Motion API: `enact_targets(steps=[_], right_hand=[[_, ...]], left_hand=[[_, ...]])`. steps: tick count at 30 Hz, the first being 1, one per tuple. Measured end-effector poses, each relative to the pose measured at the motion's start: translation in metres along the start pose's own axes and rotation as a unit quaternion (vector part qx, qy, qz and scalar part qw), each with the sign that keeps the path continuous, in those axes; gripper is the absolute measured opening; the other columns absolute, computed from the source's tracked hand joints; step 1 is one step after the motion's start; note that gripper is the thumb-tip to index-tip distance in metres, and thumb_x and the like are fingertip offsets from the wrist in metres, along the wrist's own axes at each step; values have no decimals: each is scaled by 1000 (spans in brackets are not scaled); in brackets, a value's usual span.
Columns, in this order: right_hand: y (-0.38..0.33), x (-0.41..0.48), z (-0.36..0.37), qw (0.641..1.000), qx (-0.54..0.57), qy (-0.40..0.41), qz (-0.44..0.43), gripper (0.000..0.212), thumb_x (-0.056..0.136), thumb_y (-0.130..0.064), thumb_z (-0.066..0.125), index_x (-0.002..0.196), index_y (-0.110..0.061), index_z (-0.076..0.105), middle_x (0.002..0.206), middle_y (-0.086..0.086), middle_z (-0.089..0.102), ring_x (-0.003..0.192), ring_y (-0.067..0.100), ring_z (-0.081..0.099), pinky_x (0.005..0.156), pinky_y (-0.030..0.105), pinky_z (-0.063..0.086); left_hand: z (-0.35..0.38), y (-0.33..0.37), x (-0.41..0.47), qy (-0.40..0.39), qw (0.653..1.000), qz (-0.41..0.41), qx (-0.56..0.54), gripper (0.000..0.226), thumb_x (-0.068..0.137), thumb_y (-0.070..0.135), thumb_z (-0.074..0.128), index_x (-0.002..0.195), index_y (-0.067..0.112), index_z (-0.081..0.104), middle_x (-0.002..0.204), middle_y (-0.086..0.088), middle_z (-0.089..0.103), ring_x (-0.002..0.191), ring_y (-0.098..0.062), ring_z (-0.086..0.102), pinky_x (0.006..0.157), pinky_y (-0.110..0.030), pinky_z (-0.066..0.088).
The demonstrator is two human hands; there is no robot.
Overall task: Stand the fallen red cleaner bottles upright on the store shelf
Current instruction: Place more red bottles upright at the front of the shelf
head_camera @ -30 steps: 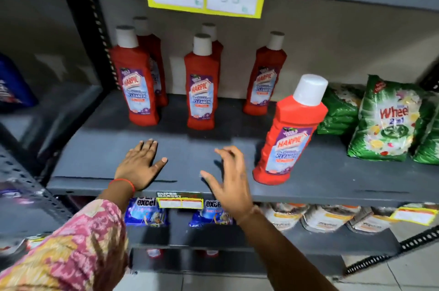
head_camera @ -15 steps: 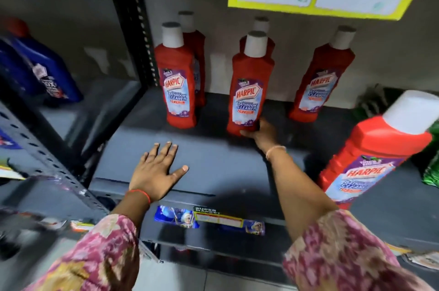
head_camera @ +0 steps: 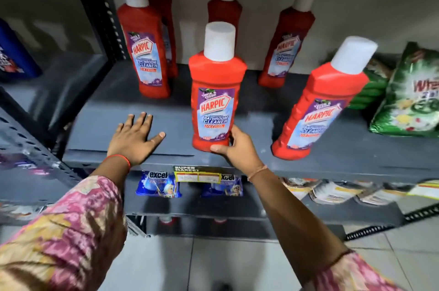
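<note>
Shelving (head_camera: 332, 155) of grey metal fills the view, its front edge running under both wrists. On it stand six red bottles, all upright as far as I can judge: four further back beyond the hands, one (head_camera: 318, 110) just to the right of the right hand and looking tilted, perhaps only from the wide lens, and one (head_camera: 215, 93) at the right hand itself. The right hand (head_camera: 237, 148) is closed around the base of that front bottle, thumb across the bottom edge and fingers curled behind the side; whether the base sits on the shelf or hangs just above it I cannot tell. The left hand (head_camera: 133, 138) lies flat and spread on the shelf, empty, a little to the left of the held bottle. Such a bottle is probably stiff plastic, smooth and fairly heavy with liquid, so a grip low on the body or around the waist under the white cap (head_camera: 219, 38) should steady it best. Green packets (head_camera: 408, 98), at least two, lie far right of the right hand; two blue sachets (head_camera: 158, 184) hang below the wrists.
</note>
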State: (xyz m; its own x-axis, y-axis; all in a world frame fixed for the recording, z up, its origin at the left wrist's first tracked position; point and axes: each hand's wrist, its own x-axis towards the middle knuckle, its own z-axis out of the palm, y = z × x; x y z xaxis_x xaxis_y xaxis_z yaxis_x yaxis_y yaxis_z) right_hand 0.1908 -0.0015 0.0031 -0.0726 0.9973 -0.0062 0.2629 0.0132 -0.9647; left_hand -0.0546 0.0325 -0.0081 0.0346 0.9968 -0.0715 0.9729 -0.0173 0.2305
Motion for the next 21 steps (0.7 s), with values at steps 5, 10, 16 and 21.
enact_targets(steps=[5, 10, 16, 21], right_hand=[[-4, -5, 2, 1000, -7, 14, 9, 57, 68, 3, 73, 120, -5, 49, 123, 15, 60, 102, 17, 55, 98, 34, 45], [-2, -7, -3, 997, -72, 6, -7, 82, 60, -9, 82, 129, -9, 38, 134, 13, 50, 116, 18, 48, 107, 41, 38], [0, -53, 63, 844, -315, 143, -409, 26, 92, -37, 39, 110, -22, 51, 112, 7, 61, 104, 18, 50, 87, 35, 41], [-21, 19, 143, 947, -241, 19, -214, 57, 89, -34, 49, 138, -12, 29, 147, 12, 36, 135, 24, 33, 112, 29, 21]], left_hand=[[-3, 1, -4, -3, 1000, 1, 1, 70, 90, 55, 30, 147, 18, 10, 159, -2, 6, 147, -25, 0, 120, -43, 4], [-7, -6, -3, -22, 1000, 13, -12, 70, 91, 52, 31, 147, 16, 8, 159, -4, 6, 147, -25, 0, 120, -42, 5], [-19, -65, -4, 11, 998, -54, -16, 60, 96, 35, 30, 146, 8, 11, 158, -10, 9, 146, -30, 1, 120, -45, 7], [-25, -79, 10, 14, 998, -60, -13, 56, 97, 32, 27, 146, 9, 11, 159, -10, 8, 146, -28, 1, 119, -42, 6]])
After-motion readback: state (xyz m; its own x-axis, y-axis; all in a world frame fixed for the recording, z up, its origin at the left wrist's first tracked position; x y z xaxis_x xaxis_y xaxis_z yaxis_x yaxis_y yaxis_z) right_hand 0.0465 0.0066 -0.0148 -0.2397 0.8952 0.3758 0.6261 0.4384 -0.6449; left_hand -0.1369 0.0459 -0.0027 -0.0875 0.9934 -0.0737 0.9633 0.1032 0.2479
